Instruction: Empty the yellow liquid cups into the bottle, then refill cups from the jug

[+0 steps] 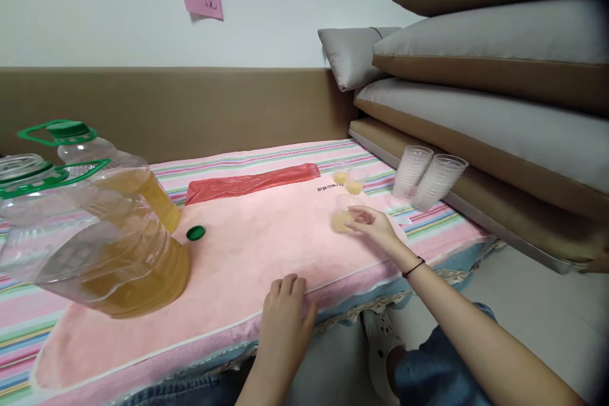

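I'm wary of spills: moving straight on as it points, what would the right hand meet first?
Probably the red plastic, near its right end, beyond the right hand and its cup; depth is unclear.

Between two large clear plastic bottles (143, 266) at left and two clear plastic cup stacks (440, 183) at right, I see a round green plastic cap (195, 233) and, in the person's right hand (375, 226), a clear plastic cup (340, 222), a long red plastic bag (252, 184) behind.
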`<state>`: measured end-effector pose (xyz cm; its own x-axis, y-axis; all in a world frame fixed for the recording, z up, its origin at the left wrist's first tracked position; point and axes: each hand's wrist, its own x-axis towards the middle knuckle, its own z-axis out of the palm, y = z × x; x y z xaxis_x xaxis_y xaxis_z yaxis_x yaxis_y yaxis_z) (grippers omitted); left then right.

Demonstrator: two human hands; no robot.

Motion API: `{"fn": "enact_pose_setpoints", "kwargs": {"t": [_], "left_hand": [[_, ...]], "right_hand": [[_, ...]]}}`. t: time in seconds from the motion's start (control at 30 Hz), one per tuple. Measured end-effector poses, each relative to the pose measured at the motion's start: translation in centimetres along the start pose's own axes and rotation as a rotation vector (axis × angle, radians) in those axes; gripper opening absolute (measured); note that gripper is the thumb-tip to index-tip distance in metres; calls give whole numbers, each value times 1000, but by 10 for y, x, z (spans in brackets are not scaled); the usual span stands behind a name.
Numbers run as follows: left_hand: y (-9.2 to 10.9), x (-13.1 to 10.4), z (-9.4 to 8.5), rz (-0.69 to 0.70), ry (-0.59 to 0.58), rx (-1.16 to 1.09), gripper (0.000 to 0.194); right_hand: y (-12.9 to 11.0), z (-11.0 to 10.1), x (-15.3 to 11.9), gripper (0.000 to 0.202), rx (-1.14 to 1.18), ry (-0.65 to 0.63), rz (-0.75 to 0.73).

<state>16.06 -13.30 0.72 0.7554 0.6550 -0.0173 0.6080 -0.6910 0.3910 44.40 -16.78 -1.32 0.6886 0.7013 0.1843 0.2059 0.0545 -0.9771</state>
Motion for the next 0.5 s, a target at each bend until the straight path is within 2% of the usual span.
{"fn": "enact_pose_setpoints", "kwargs": {"t": [0.13,0.23,0.4,0.5], "left_hand": [[2,-5,7,6,8,85,33],[3,-7,11,2,30,150,36],[-1,-7,17,28,23,164,41],[-1,-8,23,16,71,184,42]], "right_hand": [[10,-29,21,58,12,181,-1],[21,-42,32,60,9,293,-2],[42,-48,48,59,-11,410,-10],[53,-46,58,58,-20,437,-23]]}}
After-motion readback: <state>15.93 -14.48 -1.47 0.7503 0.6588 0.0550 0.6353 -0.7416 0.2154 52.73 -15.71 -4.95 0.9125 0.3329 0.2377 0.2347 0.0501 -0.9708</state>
